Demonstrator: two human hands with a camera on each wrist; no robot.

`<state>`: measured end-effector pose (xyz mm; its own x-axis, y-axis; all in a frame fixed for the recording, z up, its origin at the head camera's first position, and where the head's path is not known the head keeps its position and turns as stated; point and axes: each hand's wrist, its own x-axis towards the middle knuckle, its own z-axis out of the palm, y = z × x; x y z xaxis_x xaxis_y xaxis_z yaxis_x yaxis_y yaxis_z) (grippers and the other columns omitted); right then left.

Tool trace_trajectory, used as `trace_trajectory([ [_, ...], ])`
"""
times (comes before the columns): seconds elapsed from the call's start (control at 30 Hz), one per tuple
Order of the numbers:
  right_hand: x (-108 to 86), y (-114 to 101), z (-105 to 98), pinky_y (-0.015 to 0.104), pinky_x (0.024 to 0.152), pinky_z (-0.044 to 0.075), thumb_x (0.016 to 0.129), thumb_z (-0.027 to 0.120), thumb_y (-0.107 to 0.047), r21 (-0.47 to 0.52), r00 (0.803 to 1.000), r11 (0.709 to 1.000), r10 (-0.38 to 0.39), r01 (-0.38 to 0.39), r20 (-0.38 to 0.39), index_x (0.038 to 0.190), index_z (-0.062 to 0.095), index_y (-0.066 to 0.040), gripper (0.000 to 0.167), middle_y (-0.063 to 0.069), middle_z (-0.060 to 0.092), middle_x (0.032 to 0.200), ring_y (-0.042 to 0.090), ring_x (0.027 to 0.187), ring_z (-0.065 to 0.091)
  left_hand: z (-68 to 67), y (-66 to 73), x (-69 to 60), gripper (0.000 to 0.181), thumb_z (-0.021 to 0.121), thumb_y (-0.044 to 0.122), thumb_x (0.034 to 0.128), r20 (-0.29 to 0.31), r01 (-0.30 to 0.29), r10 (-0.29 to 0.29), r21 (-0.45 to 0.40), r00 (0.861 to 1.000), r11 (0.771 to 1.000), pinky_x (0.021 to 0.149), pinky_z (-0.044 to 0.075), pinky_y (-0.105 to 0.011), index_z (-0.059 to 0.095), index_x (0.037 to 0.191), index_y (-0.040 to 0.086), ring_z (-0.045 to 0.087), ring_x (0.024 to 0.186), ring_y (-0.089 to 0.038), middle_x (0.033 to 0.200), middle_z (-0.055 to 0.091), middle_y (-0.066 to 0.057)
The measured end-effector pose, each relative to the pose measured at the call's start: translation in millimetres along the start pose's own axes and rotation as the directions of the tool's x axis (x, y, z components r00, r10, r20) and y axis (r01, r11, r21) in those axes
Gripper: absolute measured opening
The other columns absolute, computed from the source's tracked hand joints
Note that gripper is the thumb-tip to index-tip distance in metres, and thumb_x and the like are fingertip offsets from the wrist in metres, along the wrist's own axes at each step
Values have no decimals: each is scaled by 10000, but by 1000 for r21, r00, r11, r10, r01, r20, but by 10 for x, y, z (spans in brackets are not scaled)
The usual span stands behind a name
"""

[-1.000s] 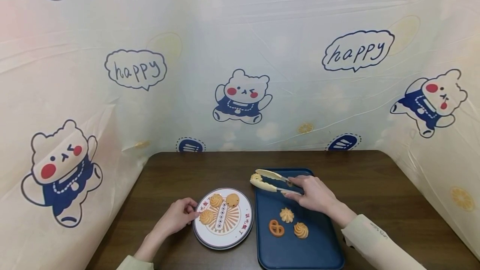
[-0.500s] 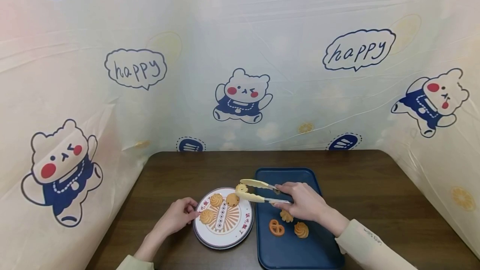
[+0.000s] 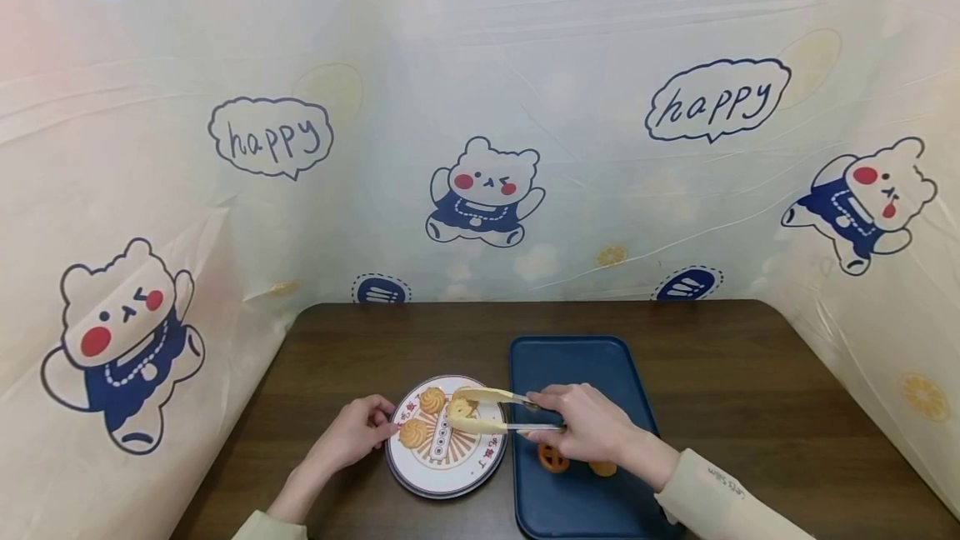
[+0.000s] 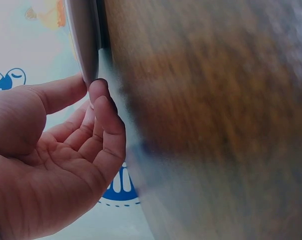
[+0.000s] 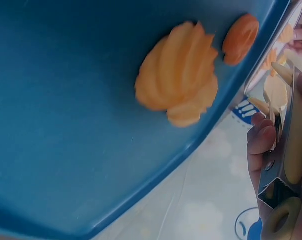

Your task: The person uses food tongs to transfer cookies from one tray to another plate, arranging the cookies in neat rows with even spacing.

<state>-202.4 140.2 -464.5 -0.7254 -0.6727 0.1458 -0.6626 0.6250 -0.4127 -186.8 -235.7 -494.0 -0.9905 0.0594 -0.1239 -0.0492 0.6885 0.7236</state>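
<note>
At the left of the white printed plate (image 3: 450, 482), my left hand (image 3: 358, 433) pinches the rim between thumb and fingertips, as the left wrist view confirms. My right hand (image 3: 588, 423) grips a pair of cream-tipped tongs (image 3: 480, 425). Between the tong tips, over the plate's upper right, is a pale yellow cookie (image 3: 460, 408); whether it touches anything below cannot be told. Two swirl cookies (image 3: 432, 400) lie on the plate's left half. The tongs hide a round cookie there. A pretzel (image 3: 553, 458) and a ridged swirl cookie (image 5: 178, 70) lie on the blue tray (image 3: 600, 515).
The tray stands close to the plate's right side on the dark wooden table (image 3: 360, 336). My right hand and forearm pass above the tray and cover part of its cookies. A printed cloth (image 3: 495, 65) hangs behind and beside the table.
My right hand has carried the tongs and the pale cookie left and toward me, from the tray's far edge to above the plate. The left hand has stayed on the rim.
</note>
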Motion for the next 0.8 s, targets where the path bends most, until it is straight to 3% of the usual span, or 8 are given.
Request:
trace_trajectory([
  [0.27,32,-54,95,196,601,481,922,694,-456,-10,999,1000,-17,17,49,1324,649,-106,535,45,689,1175,-17,663,549,-6,9,-2,166,739,40,883,-1,9,-9,2,1000,1000,508,437,-301,661,1026,10,544,595,-169,730,551,-39],
  [0.43,47,-86,146,183,514,427,918,694,-455,-12,997,1000,-3,4,76,1335,643,-126,533,47,683,1193,-31,591,518,-6,11,-6,171,739,35,880,-1,6,-6,2,1000,1000,507,433,-294,660,1028,6,543,594,-169,724,551,-40],
  [0.8,59,-106,164,173,524,424,912,707,-435,-26,997,1000,-13,15,76,1321,654,-122,518,49,687,1194,-39,588,513,-7,-12,10,182,739,53,886,14,14,-14,10,1000,1000,519,442,-298,658,1043,8,544,600,-165,736,557,-39],
])
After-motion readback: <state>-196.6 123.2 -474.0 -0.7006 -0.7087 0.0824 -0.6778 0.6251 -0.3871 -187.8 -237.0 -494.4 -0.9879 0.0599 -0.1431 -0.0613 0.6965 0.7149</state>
